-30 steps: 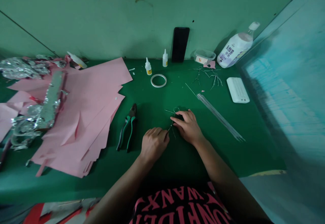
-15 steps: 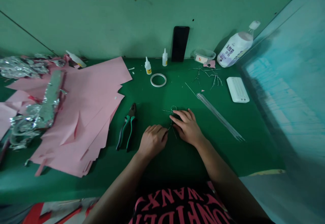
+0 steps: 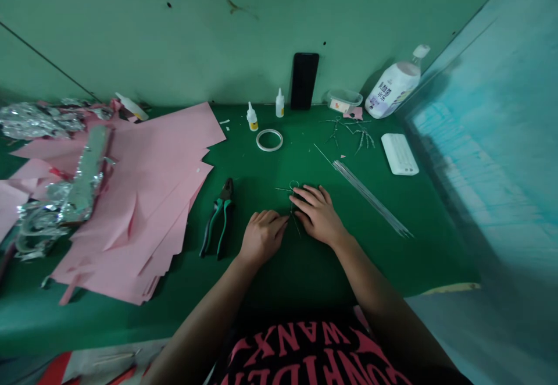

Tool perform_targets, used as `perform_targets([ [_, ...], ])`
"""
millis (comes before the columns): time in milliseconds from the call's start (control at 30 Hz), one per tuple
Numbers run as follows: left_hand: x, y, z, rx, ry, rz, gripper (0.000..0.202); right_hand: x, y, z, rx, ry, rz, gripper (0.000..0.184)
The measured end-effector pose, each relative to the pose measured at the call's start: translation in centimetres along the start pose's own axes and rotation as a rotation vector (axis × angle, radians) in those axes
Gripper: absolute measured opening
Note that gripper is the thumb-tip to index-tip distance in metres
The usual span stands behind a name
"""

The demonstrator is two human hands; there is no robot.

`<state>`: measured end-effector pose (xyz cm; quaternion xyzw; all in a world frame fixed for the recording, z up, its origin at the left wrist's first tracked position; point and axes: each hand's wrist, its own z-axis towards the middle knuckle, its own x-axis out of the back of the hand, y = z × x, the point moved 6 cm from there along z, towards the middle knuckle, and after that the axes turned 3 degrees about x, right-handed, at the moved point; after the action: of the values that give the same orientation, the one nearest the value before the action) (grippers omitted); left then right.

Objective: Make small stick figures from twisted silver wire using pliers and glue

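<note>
A thin wire figure lies on the green table between my hands, with a small loop at its top and thin arms and legs of wire. My left hand is closed in a pinch on the wire's lower left end. From the other side, my right hand steadies the figure, its fingertips on the upper part and its thumb close to the lower wires. Pliers with green and black handles rest to the left of my left hand. A bundle of straight wires lies at the right.
Pink paper sheets and crumpled foil cover the left side. At the back are two glue bottles, a tape roll, a phone, a plastic tub, twisted wire pieces, a drink bottle and a white box-shaped device.
The view has shifted slightly, so the things at the right appear farther left. Both hands stay at the wire figure, with only slight movement of the fingers.
</note>
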<state>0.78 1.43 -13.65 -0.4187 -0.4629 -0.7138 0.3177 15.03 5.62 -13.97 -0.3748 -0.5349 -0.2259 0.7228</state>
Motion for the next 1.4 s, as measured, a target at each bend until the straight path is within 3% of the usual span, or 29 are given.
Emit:
perform_targets([
  [167,0.0,-0.1,0.0,-0.006,0.002,-0.015,0.023,-0.3,-0.1,-0.1,0.023,-0.007,0.010,0.048],
  [367,0.0,-0.1,-0.3,-0.012,0.003,-0.012,0.023,0.1,-0.1,-0.2,0.037,0.085,0.039,0.055],
  [533,0.5,-0.1,-0.7,0.018,0.016,-0.009,0.028,1.2,1.7,-1.6,-0.150,0.283,0.023,0.048],
  [633,0.8,0.0,-1.3,0.059,0.033,0.016,0.025,1.5,1.9,-2.7,-0.247,0.339,-0.005,0.044],
  [900,0.9,0.9,-2.4,0.088,0.025,0.066,0.021,0.2,-1.2,-1.2,-0.099,0.189,-0.065,0.039],
  [1200,0.5,0.9,-0.3,0.179,0.002,0.093,0.017,-0.2,-0.9,-0.6,-0.066,0.102,-0.100,0.038],
  [1400,-0.1,0.5,0.6,0.145,-0.028,0.065,0.018,-0.3,-0.9,-0.6,-0.089,0.084,-0.093,0.038],
])
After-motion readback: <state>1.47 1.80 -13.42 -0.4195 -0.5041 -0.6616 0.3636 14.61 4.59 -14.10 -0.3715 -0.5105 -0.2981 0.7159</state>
